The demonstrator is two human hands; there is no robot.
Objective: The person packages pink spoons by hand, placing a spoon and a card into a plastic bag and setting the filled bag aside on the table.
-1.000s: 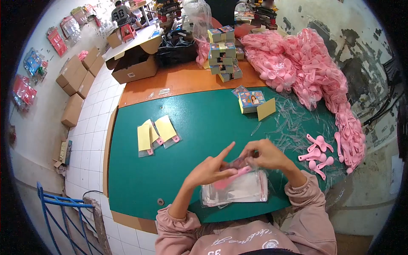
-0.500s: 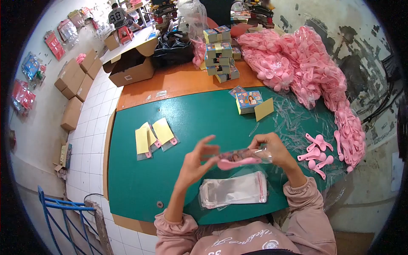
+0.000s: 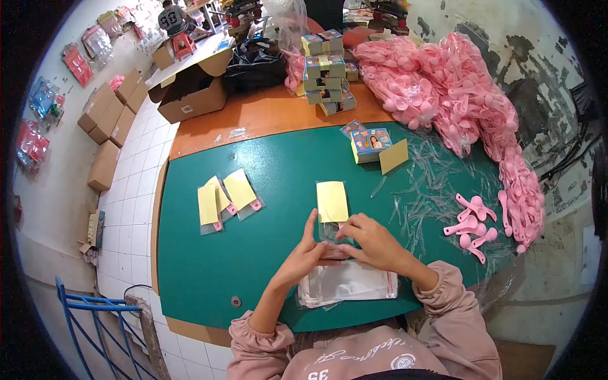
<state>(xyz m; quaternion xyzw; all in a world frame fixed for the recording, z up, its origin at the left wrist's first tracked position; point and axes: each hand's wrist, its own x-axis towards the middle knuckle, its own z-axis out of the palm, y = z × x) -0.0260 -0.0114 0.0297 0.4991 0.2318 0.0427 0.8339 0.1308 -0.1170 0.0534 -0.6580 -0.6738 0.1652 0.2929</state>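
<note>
In front of me a clear plastic bag (image 3: 327, 230) lies card side up on the green table, with a yellow card (image 3: 332, 201) inside. A bit of pink spoon shows at the card's lower edge. My left hand (image 3: 306, 253) grips the bag's near end, its index finger stretched along the left side. My right hand (image 3: 373, 244) is closed on the same near end, its fingers bent over the plastic. Just below both hands sits a stack of clear plastic bags (image 3: 348, 282). Several pink spoons (image 3: 472, 221) lie loose to the right.
Filled bags with yellow cards (image 3: 239, 188) lie at left. A stack of printed cards (image 3: 370, 144) stands beyond my hands, with taller card bundles (image 3: 324, 79) behind. Heaped pink spoons (image 3: 443, 95) and plastic strips (image 3: 430, 174) cover the right side. A person (image 3: 174, 20) sits far off.
The filled bag has come down from the air onto the table, turned so its yellow card faces up. Both hands have moved closer together at its near end.
</note>
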